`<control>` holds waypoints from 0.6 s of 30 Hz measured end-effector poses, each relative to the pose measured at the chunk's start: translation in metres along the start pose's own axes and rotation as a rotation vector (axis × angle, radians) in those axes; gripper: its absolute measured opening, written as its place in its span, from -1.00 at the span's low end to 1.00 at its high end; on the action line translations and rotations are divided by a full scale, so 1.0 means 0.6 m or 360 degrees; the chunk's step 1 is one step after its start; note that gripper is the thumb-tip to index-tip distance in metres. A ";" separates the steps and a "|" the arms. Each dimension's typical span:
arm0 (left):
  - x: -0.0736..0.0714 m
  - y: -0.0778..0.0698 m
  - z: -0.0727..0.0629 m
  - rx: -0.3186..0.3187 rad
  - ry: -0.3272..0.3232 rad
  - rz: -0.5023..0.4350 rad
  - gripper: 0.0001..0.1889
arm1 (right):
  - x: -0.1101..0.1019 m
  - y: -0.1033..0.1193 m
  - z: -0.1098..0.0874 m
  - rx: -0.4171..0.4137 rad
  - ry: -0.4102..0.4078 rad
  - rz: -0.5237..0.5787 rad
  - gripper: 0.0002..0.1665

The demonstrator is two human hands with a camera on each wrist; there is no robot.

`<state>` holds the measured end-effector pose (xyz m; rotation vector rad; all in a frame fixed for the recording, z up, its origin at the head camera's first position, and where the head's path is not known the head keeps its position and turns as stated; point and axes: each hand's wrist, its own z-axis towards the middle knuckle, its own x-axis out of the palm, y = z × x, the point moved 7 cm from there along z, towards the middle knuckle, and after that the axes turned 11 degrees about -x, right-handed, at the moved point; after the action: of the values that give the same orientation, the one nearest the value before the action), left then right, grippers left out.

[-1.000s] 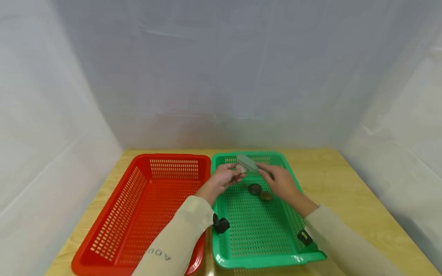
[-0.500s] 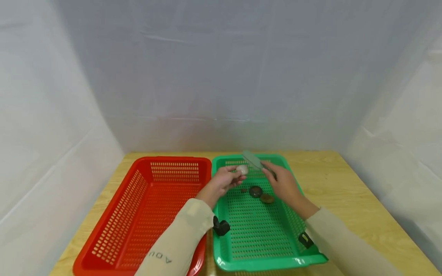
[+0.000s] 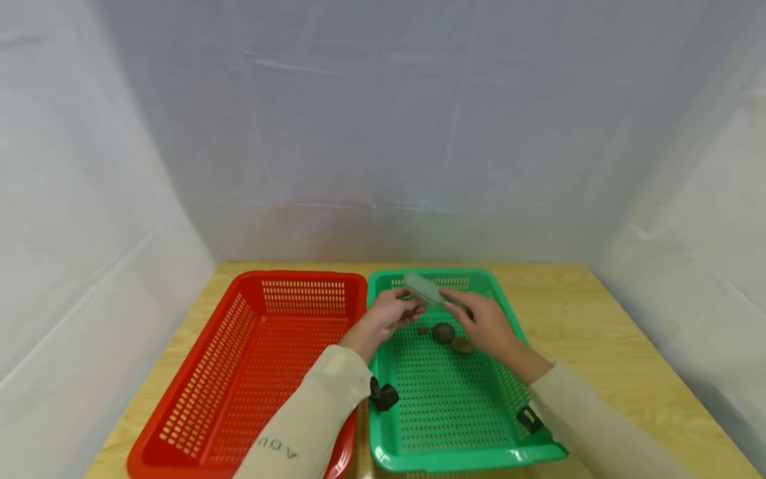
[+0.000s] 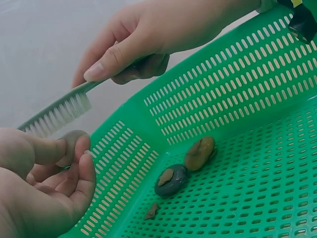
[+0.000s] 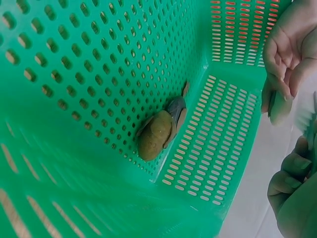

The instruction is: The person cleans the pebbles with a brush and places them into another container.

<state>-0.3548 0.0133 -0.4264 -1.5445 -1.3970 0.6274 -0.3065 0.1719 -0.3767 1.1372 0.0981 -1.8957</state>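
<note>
Above the far part of the green basket point(image 3: 467, 459), my left hand point(image 3: 389, 314) pinches a smooth pale pebble point(image 4: 73, 145) between thumb and fingers. My right hand point(image 3: 489, 324) grips the handle of a grey-green scrubbing brush point(image 3: 423, 289). Its white bristles point(image 4: 59, 115) face down, close over the pebble. From the head, the brush head covers most of that pebble. Below the hands, a dark grey stone point(image 4: 171, 184) with a brown patch on top lies on the basket floor. Beside it sits a yellowish-brown stone point(image 4: 199, 153), and a small brown flake point(image 4: 151, 211) lies nearby.
A red basket point(image 3: 241, 274) stands just left of the green one on the wooden table point(image 3: 574, 299). Pale sheeting point(image 3: 371, 133) walls in the back and both sides. Black camera mounts sit at both wrists.
The brush lifted off up and right half a second ago, baring the pebble, then came back down and left over it. The left hand stayed nearly in place.
</note>
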 end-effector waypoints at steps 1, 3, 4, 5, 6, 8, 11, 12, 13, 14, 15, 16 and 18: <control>0.000 0.000 0.000 0.0002 -0.0003 0.0002 -0.60 | 0.000 0.000 0.000 -0.0007 0.0004 0.0000 -0.58; 0.000 0.000 0.000 0.0004 -0.0006 0.0014 -0.63 | 0.003 -0.002 -0.001 -0.0006 0.0026 0.0003 -0.58; 0.001 -0.001 0.000 0.0005 -0.0006 0.0022 -0.64 | 0.005 -0.003 -0.002 -0.0002 0.0035 0.0003 -0.58; 0.001 -0.001 -0.001 0.0008 -0.0004 0.0032 -0.65 | 0.005 -0.003 -0.003 0.0006 0.0040 0.0005 -0.58; 0.002 -0.001 -0.002 0.0012 0.0001 0.0042 -0.65 | 0.006 -0.005 -0.003 0.0016 0.0046 0.0007 -0.58; 0.003 -0.001 -0.003 0.0011 0.0011 0.0053 -0.64 | 0.007 -0.006 -0.005 0.0033 0.0046 0.0016 -0.58; 0.005 -0.001 -0.003 0.0006 0.0021 0.0056 -0.61 | 0.006 -0.008 -0.007 0.0053 0.0038 0.0026 -0.57; 0.006 -0.001 -0.003 0.0004 0.0025 0.0055 -0.60 | 0.006 -0.008 -0.007 0.0056 0.0037 0.0030 -0.57; 0.006 0.000 -0.003 0.0001 0.0027 0.0051 -0.59 | 0.005 -0.007 -0.007 0.0058 0.0037 0.0035 -0.57; 0.007 0.001 -0.002 0.0000 0.0031 0.0051 -0.58 | 0.004 -0.007 -0.008 0.0060 0.0035 0.0041 -0.56; 0.008 0.001 -0.002 -0.0002 0.0034 0.0050 -0.57 | 0.003 -0.007 -0.008 0.0064 0.0034 0.0041 -0.56; 0.009 0.002 -0.003 -0.0004 0.0039 0.0051 -0.57 | 0.002 -0.006 -0.009 0.0068 0.0034 0.0045 -0.56; 0.010 0.002 -0.004 -0.0008 0.0046 0.0053 -0.54 | 0.001 -0.005 -0.010 0.0080 0.0038 0.0038 -0.56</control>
<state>-0.3510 0.0187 -0.4251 -1.5779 -1.3547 0.6200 -0.3048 0.1761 -0.3813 1.1901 0.0502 -1.8730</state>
